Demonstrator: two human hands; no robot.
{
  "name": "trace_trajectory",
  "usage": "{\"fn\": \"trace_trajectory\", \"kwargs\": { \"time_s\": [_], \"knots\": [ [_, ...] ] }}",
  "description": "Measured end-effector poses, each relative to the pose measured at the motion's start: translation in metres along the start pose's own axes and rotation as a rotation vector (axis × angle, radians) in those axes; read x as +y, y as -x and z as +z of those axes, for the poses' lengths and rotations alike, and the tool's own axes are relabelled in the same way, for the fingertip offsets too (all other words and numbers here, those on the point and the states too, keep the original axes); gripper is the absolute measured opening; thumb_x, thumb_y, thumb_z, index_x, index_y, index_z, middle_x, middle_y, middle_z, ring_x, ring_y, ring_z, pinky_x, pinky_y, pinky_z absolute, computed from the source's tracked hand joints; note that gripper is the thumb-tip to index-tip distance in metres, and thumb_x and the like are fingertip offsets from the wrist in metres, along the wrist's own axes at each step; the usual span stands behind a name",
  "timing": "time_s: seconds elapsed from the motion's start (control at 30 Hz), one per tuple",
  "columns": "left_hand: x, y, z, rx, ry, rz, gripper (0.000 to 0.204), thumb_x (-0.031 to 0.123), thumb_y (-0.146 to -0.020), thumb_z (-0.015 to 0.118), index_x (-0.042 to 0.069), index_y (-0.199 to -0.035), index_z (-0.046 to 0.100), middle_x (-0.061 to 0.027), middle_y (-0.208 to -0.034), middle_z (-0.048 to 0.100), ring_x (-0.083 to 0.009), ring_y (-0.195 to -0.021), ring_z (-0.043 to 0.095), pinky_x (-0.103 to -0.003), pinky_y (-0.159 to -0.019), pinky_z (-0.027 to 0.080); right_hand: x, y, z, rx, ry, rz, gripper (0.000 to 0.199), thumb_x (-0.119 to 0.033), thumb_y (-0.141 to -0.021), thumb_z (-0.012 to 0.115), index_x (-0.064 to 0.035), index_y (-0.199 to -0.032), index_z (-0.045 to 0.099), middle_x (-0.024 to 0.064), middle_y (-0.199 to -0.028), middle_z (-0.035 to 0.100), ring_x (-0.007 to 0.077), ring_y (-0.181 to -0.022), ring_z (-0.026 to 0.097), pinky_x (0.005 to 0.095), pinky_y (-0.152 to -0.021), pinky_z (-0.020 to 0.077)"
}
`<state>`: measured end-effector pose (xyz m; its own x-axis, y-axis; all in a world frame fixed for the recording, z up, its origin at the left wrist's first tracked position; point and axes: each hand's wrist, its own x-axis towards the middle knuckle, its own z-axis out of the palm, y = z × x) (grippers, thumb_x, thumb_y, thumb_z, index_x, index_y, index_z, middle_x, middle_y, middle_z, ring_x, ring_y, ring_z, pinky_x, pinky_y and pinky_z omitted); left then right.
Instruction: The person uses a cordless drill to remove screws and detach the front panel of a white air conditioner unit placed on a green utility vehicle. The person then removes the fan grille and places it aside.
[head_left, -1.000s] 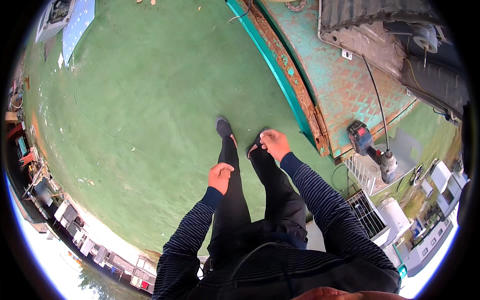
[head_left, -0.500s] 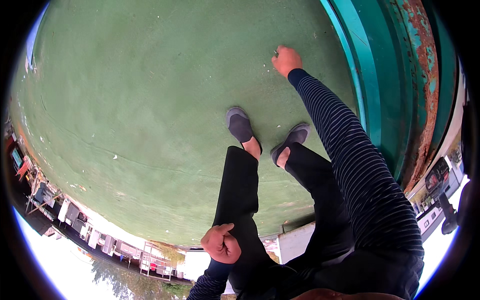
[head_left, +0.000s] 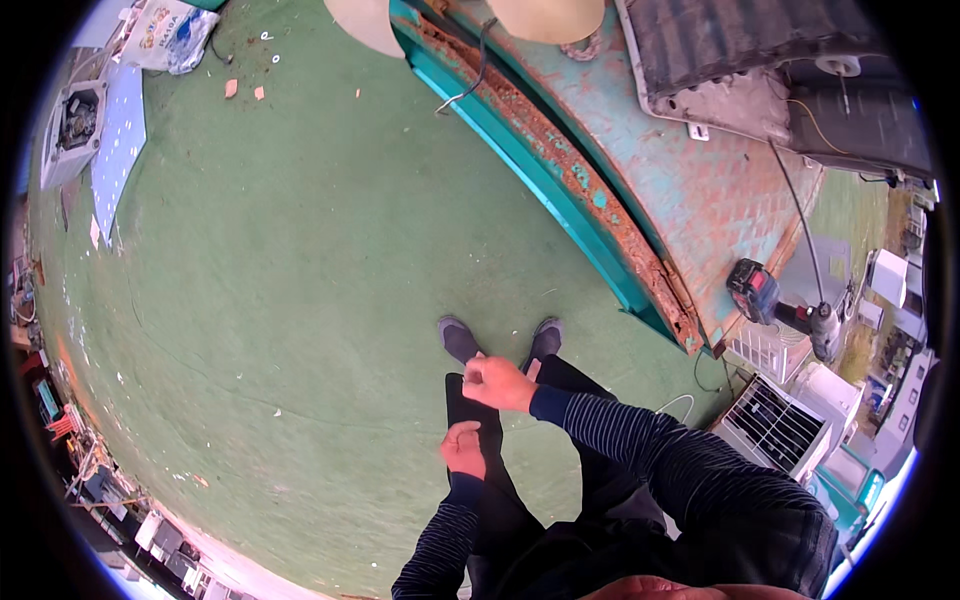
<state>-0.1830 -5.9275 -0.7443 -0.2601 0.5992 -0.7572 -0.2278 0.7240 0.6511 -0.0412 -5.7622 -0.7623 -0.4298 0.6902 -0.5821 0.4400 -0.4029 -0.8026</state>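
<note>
Green floor [head_left: 300, 300] lies below both loosely curled hands, left [head_left: 463, 450] and right [head_left: 500, 383].

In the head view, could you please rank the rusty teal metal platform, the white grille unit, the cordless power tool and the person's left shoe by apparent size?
1. Rusty teal metal platform
2. White grille unit
3. and 4. Cordless power tool and left shoe: they look alike, and the fisheye bending makes ranking them unsure.

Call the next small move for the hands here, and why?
Probably bring the right hand across to the left hand and open it there. The right hand is closed loosely in front of the body, as if pinching something too small to make out; the left waits just below it over the legs. Both stand above the green floor, clear of the rusty teal platform.
</note>
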Motion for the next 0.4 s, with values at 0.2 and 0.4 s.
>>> {"fn": "trace_trajectory", "kwargs": {
  "time_s": [0.2,0.4],
  "knots": [
    [0.116,0.059,0.088,-0.425,0.438,-0.355,0.021,0.014,-0.097,0.045,0.004,-0.089,0.061,-0.0039,-0.084,0.061,-0.0139,-0.071,0.058,-0.027,-0.058,0.044,-0.129,0.172,-0.071,0.263,0.316,-0.099,0.019,-0.022,-0.075,0.069,-0.0045,-0.08,0.061,0.0162,-0.077,0.065,0.035,-0.07,0.065,0.0423,-0.064,0.0524],
    [0.217,0.113,0.122,-0.815,-0.014,-0.196,0.02,0.023,-0.098,0.063,0.004,-0.1,0.069,0.0011,-0.074,0.062,-0.007,-0.06,0.051,-0.025,-0.055,0.042,-0.203,0.266,-0.128,0.494,0.562,-0.105,0.016,-0.018,-0.073,0.072,-0.0072,-0.074,0.061,0.0094,-0.072,0.062,0.0304,-0.063,0.065,0.0417,-0.06,0.0535]
  ]
}}
